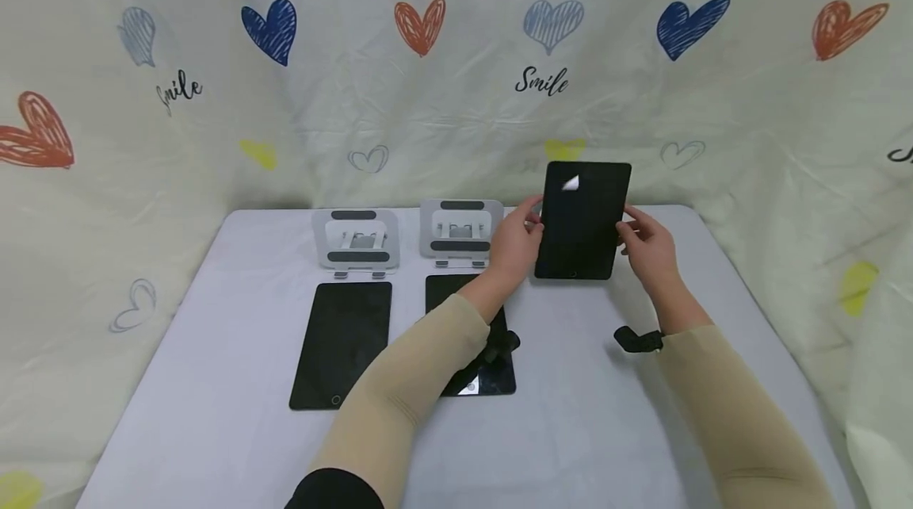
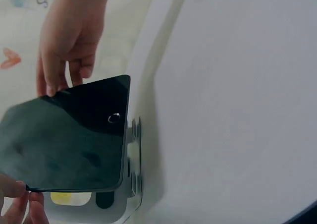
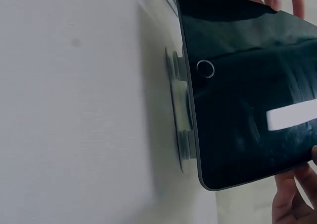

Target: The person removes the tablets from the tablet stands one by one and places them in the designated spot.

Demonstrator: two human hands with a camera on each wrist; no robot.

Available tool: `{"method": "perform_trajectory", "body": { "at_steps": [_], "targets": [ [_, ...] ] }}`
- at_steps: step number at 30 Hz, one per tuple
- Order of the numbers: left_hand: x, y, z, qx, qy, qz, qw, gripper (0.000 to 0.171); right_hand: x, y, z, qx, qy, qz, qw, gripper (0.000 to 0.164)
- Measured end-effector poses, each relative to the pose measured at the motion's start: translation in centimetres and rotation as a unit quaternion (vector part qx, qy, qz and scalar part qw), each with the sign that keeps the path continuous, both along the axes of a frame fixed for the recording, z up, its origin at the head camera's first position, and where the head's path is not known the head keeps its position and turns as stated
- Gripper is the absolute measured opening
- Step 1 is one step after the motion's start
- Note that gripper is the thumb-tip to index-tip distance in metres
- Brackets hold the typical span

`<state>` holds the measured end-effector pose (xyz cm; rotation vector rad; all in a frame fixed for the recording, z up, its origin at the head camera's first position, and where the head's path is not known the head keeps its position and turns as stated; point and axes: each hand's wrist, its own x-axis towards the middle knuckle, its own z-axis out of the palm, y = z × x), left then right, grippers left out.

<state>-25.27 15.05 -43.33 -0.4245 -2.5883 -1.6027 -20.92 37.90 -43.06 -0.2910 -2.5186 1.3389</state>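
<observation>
A black tablet [image 1: 581, 223] stands upright between my hands at the back right, screen facing me and home button low. My left hand [image 1: 515, 243] pinches its left edge; my right hand [image 1: 649, 247] pinches the right edge. In the left wrist view, the left fingertips [image 2: 20, 187] are at the near edge and the right hand [image 2: 74, 40] is at the far one. Behind the tablet is a grey stand [image 2: 132, 204], mostly hidden. The right wrist view shows the stand's lower lip [image 3: 184, 144] just past the tablet's bottom edge.
Two grey tablet stands [image 1: 357, 239] [image 1: 460, 230] are on the white table [image 1: 571, 430] at the back left. In front of them lie two more black tablets [image 1: 345, 342] [image 1: 499, 378], the second partly covered by my left arm. A heart-printed cloth [image 1: 471, 120] hangs behind.
</observation>
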Motion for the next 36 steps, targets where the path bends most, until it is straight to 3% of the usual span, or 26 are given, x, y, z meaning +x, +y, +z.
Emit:
{"method": "perform_trajectory", "body": {
  "at_steps": [6,15,21,25,31,36],
  "targets": [
    [2.1,-0.9,-0.1,0.029,-0.038,-0.009,0.9988,0.048,2.2,0.3,-0.1,0.015,-0.042,0.038,0.998,0.053],
    [5.2,-2.0,-1.5,0.045,-0.096,-0.029,0.994,0.048,5.6,0.3,-0.3,0.01,-0.119,0.093,0.988,0.061],
    [7.5,-2.4,-2.2,0.032,-0.122,-0.053,0.9906,0.051,7.8,0.6,-0.7,0.027,-0.16,0.116,0.98,0.061],
    [8.8,-2.6,-2.5,-0.001,-0.131,-0.066,0.9892,0.057,8.9,0.8,-1.0,0.029,-0.176,0.126,0.976,0.061],
    [9.6,-2.7,-2.9,-0.093,-0.121,-0.082,0.9849,0.068,9.6,0.9,-1.3,0.028,-0.192,0.134,0.972,0.062],
    [10.1,-2.8,-2.8,-0.189,-0.112,-0.103,0.9701,0.071,10.1,1.0,-1.7,0.022,-0.209,0.146,0.967,0.06]
  ]
}}
